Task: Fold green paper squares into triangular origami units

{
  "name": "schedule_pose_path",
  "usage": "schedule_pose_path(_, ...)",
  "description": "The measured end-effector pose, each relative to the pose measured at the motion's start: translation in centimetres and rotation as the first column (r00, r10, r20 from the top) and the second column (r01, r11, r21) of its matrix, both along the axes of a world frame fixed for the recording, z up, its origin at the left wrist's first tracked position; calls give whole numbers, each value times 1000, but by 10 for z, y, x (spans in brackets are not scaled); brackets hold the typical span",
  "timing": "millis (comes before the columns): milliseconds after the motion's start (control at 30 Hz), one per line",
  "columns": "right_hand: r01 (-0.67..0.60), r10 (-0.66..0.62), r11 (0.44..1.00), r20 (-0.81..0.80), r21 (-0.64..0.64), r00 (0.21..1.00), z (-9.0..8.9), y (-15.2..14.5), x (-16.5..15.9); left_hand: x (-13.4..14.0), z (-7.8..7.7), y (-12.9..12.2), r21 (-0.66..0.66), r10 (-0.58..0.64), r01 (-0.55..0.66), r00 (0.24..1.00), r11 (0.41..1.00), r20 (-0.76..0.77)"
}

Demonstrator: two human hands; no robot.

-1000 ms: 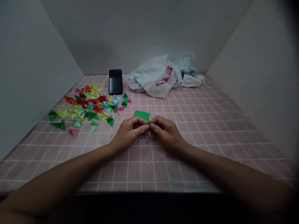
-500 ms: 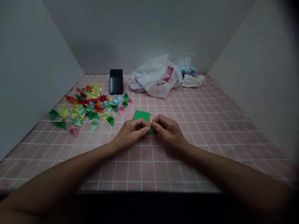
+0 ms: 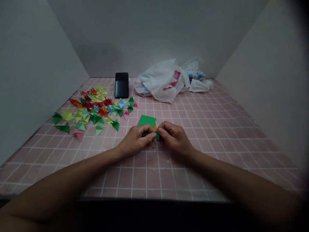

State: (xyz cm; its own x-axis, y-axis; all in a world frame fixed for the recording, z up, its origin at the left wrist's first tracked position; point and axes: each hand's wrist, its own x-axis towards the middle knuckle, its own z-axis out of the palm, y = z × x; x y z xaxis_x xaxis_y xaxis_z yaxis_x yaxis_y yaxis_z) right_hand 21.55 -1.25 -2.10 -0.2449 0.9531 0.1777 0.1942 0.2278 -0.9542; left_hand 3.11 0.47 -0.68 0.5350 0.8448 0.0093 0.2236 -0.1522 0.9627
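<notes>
Between my two hands is a small folded piece of green paper (image 3: 157, 135), mostly hidden by the fingers. My left hand (image 3: 138, 138) pinches its left side between thumb and forefinger. My right hand (image 3: 174, 137) pinches the right side, its fingertips close to those of the left. Just beyond the hands, a stack of square paper sheets (image 3: 146, 120) lies on the table, green on top, with pink and orange edges showing. The left fingers partly cover the stack's near side.
Many folded paper pieces (image 3: 95, 118) in several colours are spread over the left of the pink checked table (image 3: 193, 174). A black phone (image 3: 121, 85) lies at the back. White plastic bags (image 3: 160, 82) rest beside it, and pale walls (image 3: 154, 35) enclose the table.
Both hands stay pinched on the green paper, with only slight finger movement. The whole view has shifted a little, so everything appears slightly lower and further right.
</notes>
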Motion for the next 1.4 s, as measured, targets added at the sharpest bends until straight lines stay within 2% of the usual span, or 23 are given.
schedule_pose_path(133,-84,82,996,-44,-30,996,1,5,1,0,6,-1,-2,-32,32,999,999,-18)
schedule_pose_path(200,-119,119,993,-17,-18,993,4,5,2,0,9,-2,-6,-57,57,998,998,-23)
schedule_pose_path(300,-108,104,993,92,42,990,7,4,2,-1,10,-2,-29,-103,103,995,994,-2)
schedule_pose_path(367,-85,80,995,99,44,992,7,2,1,-1,9,-1,-68,-122,124,992,990,29)
schedule_pose_path(433,-73,75,995,17,-73,997,4,2,-1,-1,6,0,-108,-106,110,993,988,42)
schedule_pose_path(500,-104,76,970,-132,-219,988,1,4,-4,-1,3,1,-129,-59,63,998,990,36)
schedule_pose_path(567,-143,80,952,-228,-272,970,-2,5,-5,-1,0,2,-115,12,-7,999,993,48)
schedule_pose_path(633,-189,113,937,-255,-295,960,-4,6,-6,-1,-1,3,-86,84,-78,994,993,71)
schedule_pose_path(733,-212,153,935,-217,-283,964,-3,2,-6,-2,-1,2,-45,122,-119,990,992,70)
schedule_pose_path(900,-202,153,952,-212,-231,965,0,-2,-3,-3,3,-4,109,129,-131,991,985,31)
schedule_pose_path(1033,-242,173,928,-247,-283,953,1,2,-1,-1,-1,-3,-30,110,-108,987,994,119)
schedule_pose_path(1100,-246,190,929,-211,-278,959,2,3,-1,0,-4,0,-54,104,-96,982,994,159)
schedule_pose_path(1233,-273,243,930,-145,-246,959,5,-2,-4,-1,-3,1,-8,103,-103,983,995,153)
schedule_pose_path(1400,-261,232,946,-159,-194,960,2,-7,-6,0,-2,-3,33,152,-157,980,987,128)
